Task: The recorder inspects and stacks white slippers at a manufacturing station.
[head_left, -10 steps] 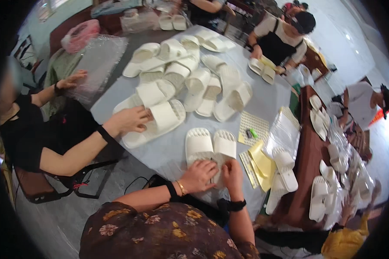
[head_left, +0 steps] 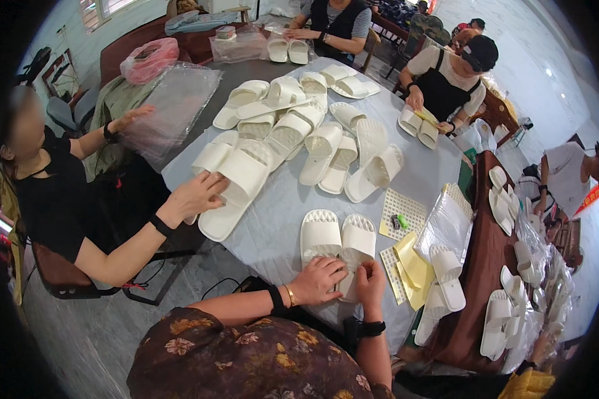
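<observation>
A pair of cream-white slide slippers lies side by side in front of me, the left slipper and the right slipper, straps toward the far side. My left hand lies over the heel part of the left slipper, fingers bent across its footbed toward the gap between the two. At the outer edge of the right slipper's heel, my right hand grips with thumb and fingers drawn together. The fingers partly cover both heels. Whether anything small is under them cannot be seen.
A slipper pile covers the table's far middle. To the right lie sticker sheets, yellow backing paper and another slipper pair. At left, a co-worker's hand holds a slipper. Another co-worker sits across.
The co-worker at left has swung their slipper round so its toe points farther away from me. The whole view has shifted slightly. My hands stay at the same slipper pair.
</observation>
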